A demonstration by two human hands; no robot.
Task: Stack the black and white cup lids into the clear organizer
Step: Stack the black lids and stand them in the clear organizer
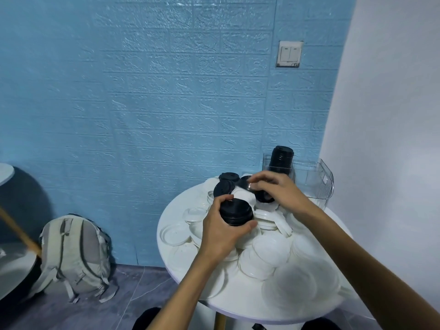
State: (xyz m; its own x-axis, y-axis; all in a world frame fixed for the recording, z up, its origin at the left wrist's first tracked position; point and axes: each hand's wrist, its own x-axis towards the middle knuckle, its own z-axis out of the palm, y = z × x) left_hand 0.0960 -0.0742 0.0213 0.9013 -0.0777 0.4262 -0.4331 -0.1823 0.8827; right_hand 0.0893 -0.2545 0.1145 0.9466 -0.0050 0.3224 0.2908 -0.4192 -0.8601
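Blue brick-pattern wall backs a round white table (pixel 238 303) heaped with white lids (pixel 269 256) and a few loose black lids (pixel 223 186). Left hand (pixel 222 232) has its grip curled round a short stack of black lids (pixel 236 213). Right hand (pixel 277 189) pinches one black lid (pixel 247 185) over the pile. Clear organizer (pixel 316 179) stands at the table's far edge, holding a tall black stack (pixel 281 159). Grey backpack (pixel 76 253) leans against the wall on the floor.

Black lid stack (pixel 281 159) stands upright, seemingly inside the clear organizer (pixel 316 184).
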